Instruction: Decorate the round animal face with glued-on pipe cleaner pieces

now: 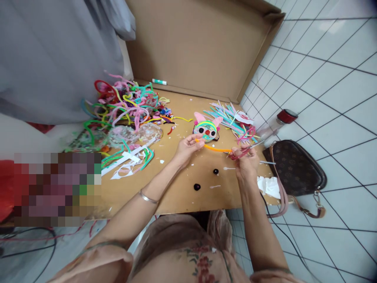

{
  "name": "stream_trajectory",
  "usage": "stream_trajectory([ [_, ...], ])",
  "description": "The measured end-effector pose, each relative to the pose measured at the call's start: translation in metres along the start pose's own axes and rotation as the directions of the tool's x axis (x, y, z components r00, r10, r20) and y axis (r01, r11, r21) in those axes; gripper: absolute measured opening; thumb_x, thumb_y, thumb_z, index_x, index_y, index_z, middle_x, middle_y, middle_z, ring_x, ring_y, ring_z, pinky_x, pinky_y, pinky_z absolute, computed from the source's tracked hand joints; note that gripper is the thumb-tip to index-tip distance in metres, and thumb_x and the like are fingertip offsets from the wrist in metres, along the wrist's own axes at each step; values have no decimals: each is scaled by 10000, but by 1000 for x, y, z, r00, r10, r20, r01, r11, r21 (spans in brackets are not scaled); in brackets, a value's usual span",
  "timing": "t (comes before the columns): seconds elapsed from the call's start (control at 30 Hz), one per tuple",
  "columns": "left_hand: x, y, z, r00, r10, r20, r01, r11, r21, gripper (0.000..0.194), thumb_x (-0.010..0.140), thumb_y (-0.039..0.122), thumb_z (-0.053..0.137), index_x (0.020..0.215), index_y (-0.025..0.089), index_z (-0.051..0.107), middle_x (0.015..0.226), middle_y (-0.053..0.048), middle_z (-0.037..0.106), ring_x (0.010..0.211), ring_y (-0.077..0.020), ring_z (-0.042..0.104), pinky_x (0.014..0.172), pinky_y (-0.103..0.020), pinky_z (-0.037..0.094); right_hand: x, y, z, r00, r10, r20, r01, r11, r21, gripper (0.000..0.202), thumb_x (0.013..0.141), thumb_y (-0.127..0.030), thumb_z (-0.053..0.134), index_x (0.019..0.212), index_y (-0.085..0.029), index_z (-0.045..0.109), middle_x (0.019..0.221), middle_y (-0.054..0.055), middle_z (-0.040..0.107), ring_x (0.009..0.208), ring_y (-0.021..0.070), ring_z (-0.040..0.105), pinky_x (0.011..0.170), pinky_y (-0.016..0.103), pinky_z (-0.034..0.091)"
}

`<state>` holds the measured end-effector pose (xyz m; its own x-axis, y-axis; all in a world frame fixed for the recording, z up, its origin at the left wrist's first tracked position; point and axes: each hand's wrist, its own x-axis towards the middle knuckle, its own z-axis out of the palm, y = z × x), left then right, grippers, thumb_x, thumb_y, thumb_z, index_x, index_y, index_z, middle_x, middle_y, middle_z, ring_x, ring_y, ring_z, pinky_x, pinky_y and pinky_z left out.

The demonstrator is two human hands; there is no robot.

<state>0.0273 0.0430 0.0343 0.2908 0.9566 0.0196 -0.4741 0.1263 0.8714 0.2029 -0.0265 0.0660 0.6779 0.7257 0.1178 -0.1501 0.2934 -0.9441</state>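
Observation:
An orange pipe cleaner (218, 149) stretches between my two hands above the table, sagging slightly. My left hand (188, 148) pinches its left end between thumb and fingers. At the other end, the fingers of my right hand (246, 160) are closed on the pipe cleaner and also on a pair of scissors (243, 152) with red handles, blades pointing up and right. Just beyond my left hand lies a round animal face (207, 132) with pink ears, black eyes, a red nose and a yellow-green band. Two small black pieces, a nearer one (197, 187) and a farther one (216, 171), lie on the cardboard surface.
A tangled heap of coloured pipe cleaners (129, 104) fills the back left, with white paper cutouts (129, 158) in front. Straight pipe cleaners (226, 118) lie at the back right. A red-lidded bottle (278, 124), brown handbag (299, 167) and crumpled tissue (268, 186) are on the right. Cardboard (200, 43) stands behind.

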Motion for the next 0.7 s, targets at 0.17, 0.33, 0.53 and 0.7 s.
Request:
stream_trajectory([
  [0.17, -6, 0, 8, 991, -112, 77, 129, 951, -281, 342, 717, 171, 818, 1024, 164, 668, 919, -13, 749, 706, -48, 680, 700, -152, 547, -5, 7, 4, 999, 37, 26, -38, 999, 27, 544, 479, -289, 884, 824, -230, 467, 537, -121, 586, 430, 91, 611, 469, 213, 541],
  [0.33, -8, 6, 11, 992, -124, 17, 123, 938, -323, 192, 826, 260, 753, 941, 131, 672, 793, -18, 741, 595, -38, 652, 595, -131, 529, -8, 8, 4, 999, 47, 18, -48, 999, 25, 546, 470, -275, 887, 824, -232, 474, 559, -125, 601, 427, 92, 608, 460, 223, 547],
  [0.53, -6, 2, 9, 989, -146, -16, 135, 950, -281, 259, 891, 397, 664, 873, 139, 643, 648, 9, 677, 498, -43, 589, 545, -152, 487, -13, 0, 9, 997, 80, -4, -80, 996, 36, 533, 441, -238, 869, 800, -228, 475, 540, -111, 619, 428, 96, 601, 457, 217, 527],
  [0.7, -4, -6, 1, 987, 105, -121, -79, 976, 201, 334, 883, 479, 602, 936, 153, 650, 775, -51, 708, 641, -119, 625, 635, -236, 494, -17, -7, 9, 998, 15, 61, -12, 999, -50, 475, 508, -276, 832, 825, -234, 481, 547, -106, 618, 416, 101, 578, 446, 230, 500],
])
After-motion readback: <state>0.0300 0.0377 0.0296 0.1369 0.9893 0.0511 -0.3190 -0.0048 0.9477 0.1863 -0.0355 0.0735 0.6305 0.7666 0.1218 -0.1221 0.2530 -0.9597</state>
